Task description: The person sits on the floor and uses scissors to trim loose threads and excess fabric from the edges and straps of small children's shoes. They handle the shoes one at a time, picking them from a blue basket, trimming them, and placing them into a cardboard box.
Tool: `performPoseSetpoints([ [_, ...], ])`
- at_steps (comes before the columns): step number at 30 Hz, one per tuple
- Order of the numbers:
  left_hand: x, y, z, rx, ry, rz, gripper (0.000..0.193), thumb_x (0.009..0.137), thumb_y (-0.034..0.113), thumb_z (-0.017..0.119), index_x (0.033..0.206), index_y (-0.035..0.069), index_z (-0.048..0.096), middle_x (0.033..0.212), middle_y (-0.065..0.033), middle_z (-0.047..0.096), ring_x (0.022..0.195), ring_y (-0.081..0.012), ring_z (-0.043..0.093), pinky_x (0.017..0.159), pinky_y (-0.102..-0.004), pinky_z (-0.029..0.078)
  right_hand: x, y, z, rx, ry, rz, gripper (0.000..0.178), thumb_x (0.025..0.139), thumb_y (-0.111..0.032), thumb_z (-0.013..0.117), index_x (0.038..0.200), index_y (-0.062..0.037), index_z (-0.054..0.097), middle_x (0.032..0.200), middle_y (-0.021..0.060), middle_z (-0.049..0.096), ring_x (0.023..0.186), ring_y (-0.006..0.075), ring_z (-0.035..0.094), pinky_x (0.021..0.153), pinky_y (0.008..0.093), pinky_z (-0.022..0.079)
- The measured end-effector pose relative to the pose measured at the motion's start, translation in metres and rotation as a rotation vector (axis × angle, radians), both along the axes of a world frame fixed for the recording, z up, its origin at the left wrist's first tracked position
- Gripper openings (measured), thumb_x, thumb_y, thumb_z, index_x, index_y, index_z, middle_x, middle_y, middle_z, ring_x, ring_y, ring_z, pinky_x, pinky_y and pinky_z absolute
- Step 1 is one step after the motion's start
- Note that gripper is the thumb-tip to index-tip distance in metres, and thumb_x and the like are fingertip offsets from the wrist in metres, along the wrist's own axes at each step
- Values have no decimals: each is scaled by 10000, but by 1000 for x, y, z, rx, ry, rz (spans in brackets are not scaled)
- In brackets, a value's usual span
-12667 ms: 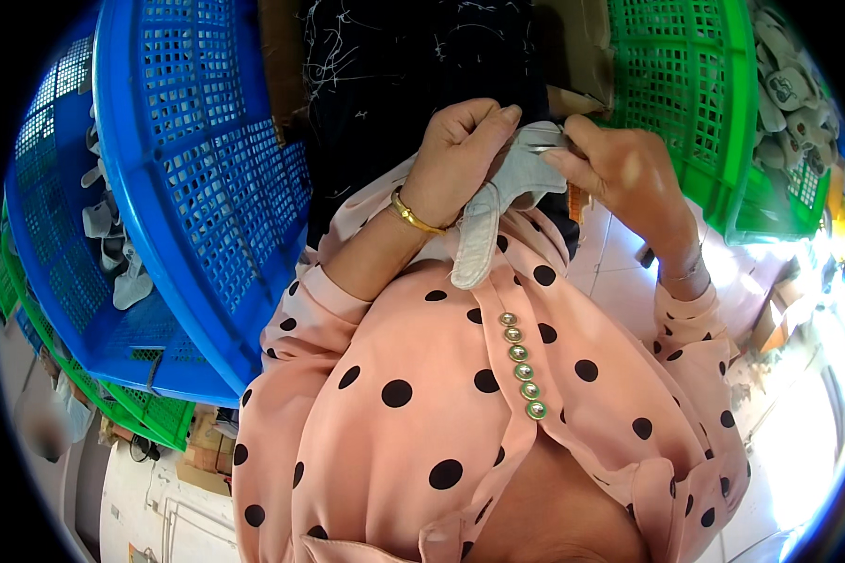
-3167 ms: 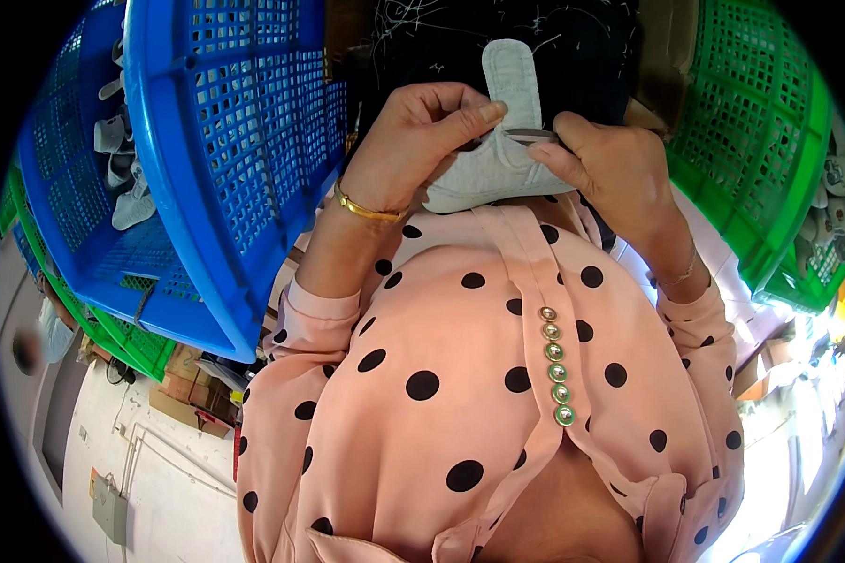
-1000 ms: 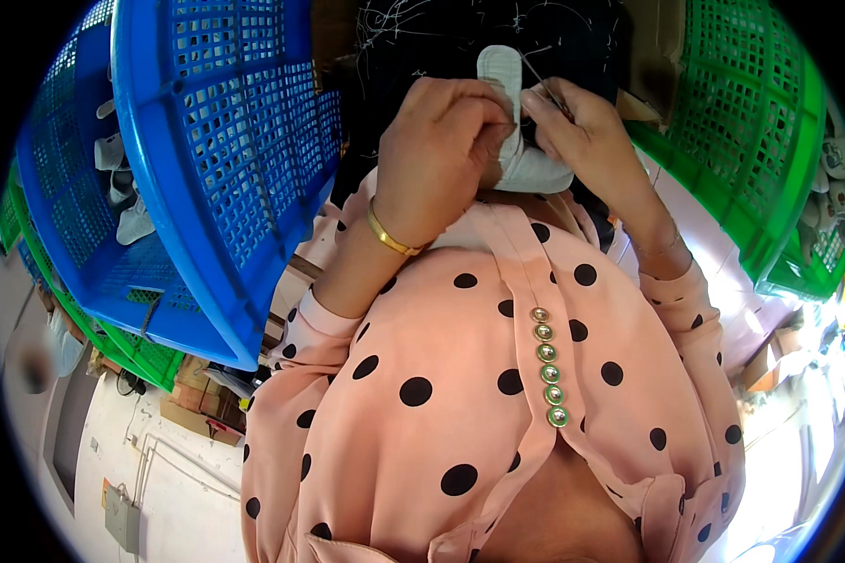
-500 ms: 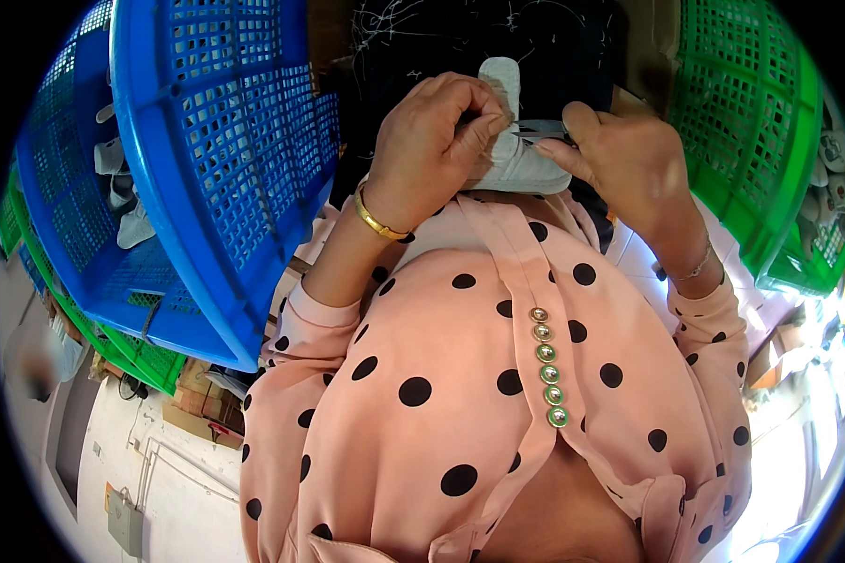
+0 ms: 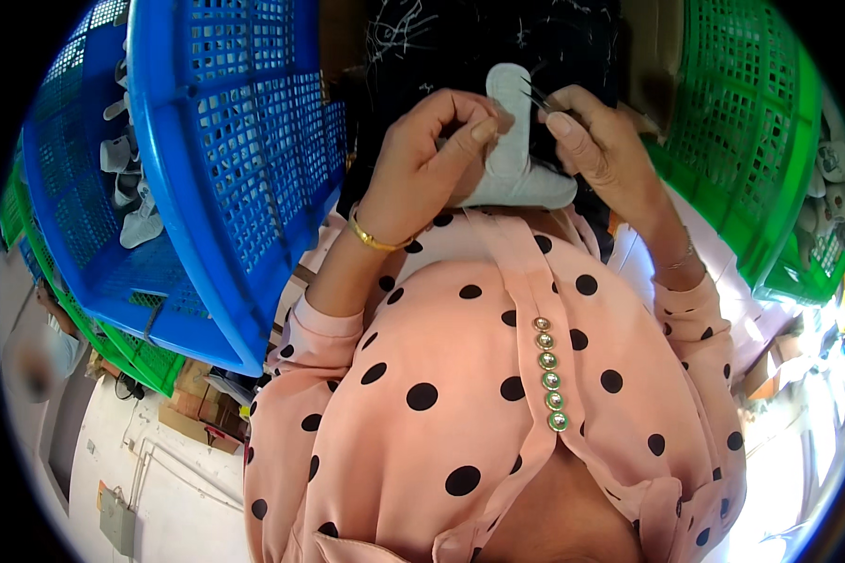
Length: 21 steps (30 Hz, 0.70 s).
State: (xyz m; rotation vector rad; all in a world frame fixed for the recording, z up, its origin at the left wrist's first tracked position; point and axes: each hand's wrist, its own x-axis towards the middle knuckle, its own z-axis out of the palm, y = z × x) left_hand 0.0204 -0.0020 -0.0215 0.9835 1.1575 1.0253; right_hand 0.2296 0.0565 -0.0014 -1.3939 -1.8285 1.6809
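A white stitched piece, like a shoe upper with a long tongue, lies over my dark-clothed lap. My left hand is closed at its left edge, thumb and forefinger pinched together there. On the other side my right hand grips small thread snips. Their thin dark blades point up and left, close beside the upper's rounded far end. Most of the snips' handle is hidden in the palm.
On the left stands a large blue plastic basket, with white shoe pieces beyond its wall. A green basket stands on the right, more shoes past it. Loose white threads lie on the dark cloth. Another person is at the far left.
The snips have swung from pointing left across the upper to pointing up along its right edge. My left hand has shifted slightly down, and more of the upper shows.
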Motion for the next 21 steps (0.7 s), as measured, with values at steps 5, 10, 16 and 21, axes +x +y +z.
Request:
performPoseSetpoints([
  [5, -15, 2, 20, -9, -54, -105, 187, 975, 175, 551, 956, 3, 622, 962, -50, 667, 847, -83, 577, 770, -227, 470, -16, 3, 2, -410, 276, -216, 274, 950, -267, 612, 952, 1, 558, 660, -43, 456, 578, 28, 393, 521, 189, 357],
  [10, -31, 14, 19, 263, 648, 156, 187, 899, 157, 641, 1042, 38, 657, 1000, -79, 677, 873, -186, 622, 798, -294, 487, -22, -3, 11, -338, 246, -230, 253, 964, -240, 588, 929, 10, 567, 636, -34, 465, 572, 31, 407, 526, 195, 367],
  [16, -4, 15, 28, 230, 582, 14, 210, 794, 253, 746, 878, 62, 725, 787, -68, 685, 782, -194, 619, 691, -285, 474, -24, -9, 24, -174, 132, -152, 294, 977, -262, 567, 908, 24, 572, 600, -9, 492, 557, 35, 446, 512, 203, 376],
  [21, 8, 15, 37, -152, -55, 90, 180, 894, 160, 677, 957, -9, 675, 708, 8, 629, 575, -30, 521, 529, -166, 413, -19, -8, 26, -143, 124, -111, 298, 972, -272, 576, 931, 23, 575, 595, 6, 516, 547, 45, 467, 505, 212, 390],
])
